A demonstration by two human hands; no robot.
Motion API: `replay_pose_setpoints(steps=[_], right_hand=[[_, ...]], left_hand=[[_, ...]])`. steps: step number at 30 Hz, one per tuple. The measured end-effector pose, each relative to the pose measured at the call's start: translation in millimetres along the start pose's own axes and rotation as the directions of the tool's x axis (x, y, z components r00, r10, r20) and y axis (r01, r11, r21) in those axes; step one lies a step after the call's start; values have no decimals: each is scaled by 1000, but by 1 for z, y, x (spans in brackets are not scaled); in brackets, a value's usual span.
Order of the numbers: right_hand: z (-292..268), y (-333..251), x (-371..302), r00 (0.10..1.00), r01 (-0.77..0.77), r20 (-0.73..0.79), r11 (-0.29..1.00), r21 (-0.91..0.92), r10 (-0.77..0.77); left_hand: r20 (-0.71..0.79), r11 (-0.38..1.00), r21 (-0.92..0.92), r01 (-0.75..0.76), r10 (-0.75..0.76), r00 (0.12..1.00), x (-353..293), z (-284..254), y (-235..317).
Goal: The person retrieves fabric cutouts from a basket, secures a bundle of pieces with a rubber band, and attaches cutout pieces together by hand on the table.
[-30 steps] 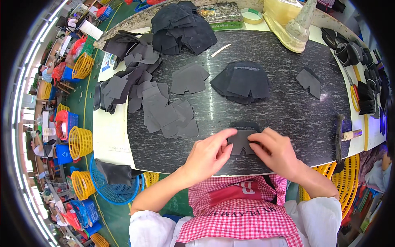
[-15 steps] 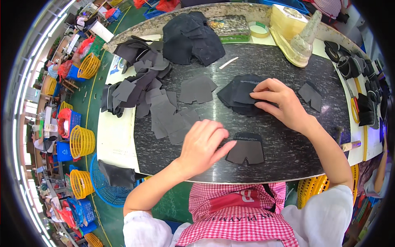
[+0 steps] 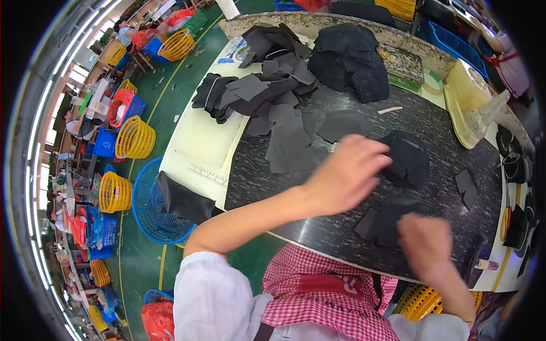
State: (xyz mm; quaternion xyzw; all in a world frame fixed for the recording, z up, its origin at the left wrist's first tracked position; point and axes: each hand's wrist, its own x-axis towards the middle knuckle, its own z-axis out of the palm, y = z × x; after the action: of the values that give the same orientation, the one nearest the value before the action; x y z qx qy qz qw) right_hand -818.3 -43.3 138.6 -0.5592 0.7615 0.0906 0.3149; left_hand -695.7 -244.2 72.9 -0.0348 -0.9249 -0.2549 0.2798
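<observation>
My right hand point(image 3: 427, 245), smeared by motion, is at the right edge of a black cut piece point(image 3: 393, 219) and seems to grip it. That piece lies over a grey cut piece point(image 3: 367, 224), whose left side shows, near the table's front edge. My left hand point(image 3: 351, 174) is above the table with bent, blurred fingers. Its fingertips are beside a stack of black cut pieces point(image 3: 408, 156); whether they hold anything is unclear. Behind that hand lies a flat grey piece point(image 3: 344, 125).
Loose grey pieces point(image 3: 287, 142) spread across the table's left, below a dark heap point(image 3: 261, 94). A black pile point(image 3: 350, 62) is at the back, near a tape roll point(image 3: 433, 82) and a pale stand point(image 3: 472, 113). A small dark piece point(image 3: 466, 187) lies at right.
My right hand has moved from the stack toward the front edge, bringing a black piece over the grey one. My left hand has moved toward the stack. The whole view has turned and shifted.
</observation>
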Motion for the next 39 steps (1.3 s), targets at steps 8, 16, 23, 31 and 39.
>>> replay_pose_setpoints(steps=[8,16,23,31,39], right_hand=[[20,-43,69,482,679,-578,698,-229,-659],[32,-71,113,434,572,-521,672,-471,-735],[25,-71,115,454,687,-568,676,-268,-687],[22,-73,114,475,676,-564,690,-257,-675],[22,-74,114,518,658,-532,710,-251,-669]], left_hand=[[260,921,386,49,-160,952,-57,-92,-30],[450,861,488,-145,-106,886,-59,-83,-31],[377,915,400,-53,-112,919,-55,-87,-29],[407,717,645,-266,-28,913,-67,-67,-24],[448,660,684,-312,-43,893,-65,-58,-21]])
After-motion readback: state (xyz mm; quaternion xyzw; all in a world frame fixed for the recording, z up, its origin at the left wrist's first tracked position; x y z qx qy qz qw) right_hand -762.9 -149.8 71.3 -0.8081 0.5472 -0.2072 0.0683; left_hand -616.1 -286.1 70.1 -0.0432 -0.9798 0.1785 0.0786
